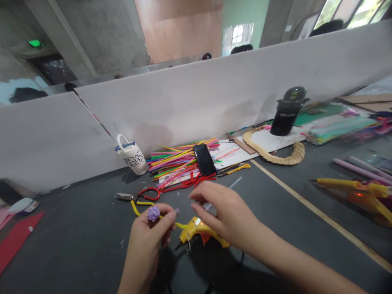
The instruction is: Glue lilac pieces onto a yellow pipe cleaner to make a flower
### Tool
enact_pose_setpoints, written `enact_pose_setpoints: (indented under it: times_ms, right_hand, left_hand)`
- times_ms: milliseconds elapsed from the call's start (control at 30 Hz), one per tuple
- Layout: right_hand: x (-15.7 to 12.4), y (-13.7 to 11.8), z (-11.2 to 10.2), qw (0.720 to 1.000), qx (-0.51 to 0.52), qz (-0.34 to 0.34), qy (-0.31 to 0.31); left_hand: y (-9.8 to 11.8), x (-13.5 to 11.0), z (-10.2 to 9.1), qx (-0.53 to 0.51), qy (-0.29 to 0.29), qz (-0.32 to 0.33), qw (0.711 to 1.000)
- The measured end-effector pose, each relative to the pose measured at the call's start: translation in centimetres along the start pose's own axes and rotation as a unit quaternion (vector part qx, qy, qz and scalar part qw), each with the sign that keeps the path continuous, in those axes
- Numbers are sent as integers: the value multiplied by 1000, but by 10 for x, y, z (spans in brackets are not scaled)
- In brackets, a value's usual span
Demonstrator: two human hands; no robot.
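My left hand [150,234] pinches a small purple pom-like flower [153,212] on a yellow pipe cleaner stem [141,208] that curls away to the left. My right hand [225,212] hovers just to its right with fingers curved and apart, holding nothing that I can see. Beneath the right hand a yellow glue gun [196,232] lies on the dark table [79,237], nozzle pointing left toward the left hand.
Red-handled scissors [139,195] lie behind the hands. Behind them are a pile of coloured sticks [174,161] with a black phone [204,159] on it, a white mug [132,157] and a black bottle [288,112]. A second glue gun [358,194] lies at right. A white partition [196,102] bounds the far side.
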State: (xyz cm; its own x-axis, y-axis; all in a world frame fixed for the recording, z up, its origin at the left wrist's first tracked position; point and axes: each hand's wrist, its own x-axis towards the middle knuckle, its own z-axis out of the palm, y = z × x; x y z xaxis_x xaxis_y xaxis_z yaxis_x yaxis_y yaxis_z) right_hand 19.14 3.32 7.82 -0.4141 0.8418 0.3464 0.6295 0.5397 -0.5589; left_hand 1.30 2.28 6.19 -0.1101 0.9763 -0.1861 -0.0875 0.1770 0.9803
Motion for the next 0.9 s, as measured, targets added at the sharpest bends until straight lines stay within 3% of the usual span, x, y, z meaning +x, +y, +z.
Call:
enact_pose_setpoints:
  times_ms: [100,233,400,500,700,800,900]
  right_hand:
    - [-8,12,1,981,-80,141,-106]
    - [-24,34,29,960,-83,190,-190]
    - [-33,55,57,953,-11,223,-204]
    - [-31,63,51,948,63,236,-203]
    - [-29,64,19,942,193,211,-178]
    - [-31,63,18,943,188,203,-186]
    - [-34,64,30,952,129,205,-188]
  left_hand:
    - [-2,5,-10,8,28,13,999]
    - [-3,10,-21,18,42,24,999]
    - [2,6,-24,26,49,36,998]
    - [10,-1,-27,26,70,49,996]
    - [29,-13,-29,9,115,72,991]
    - [28,-12,-29,8,107,65,992]
    - [23,-6,-36,40,109,69,991]
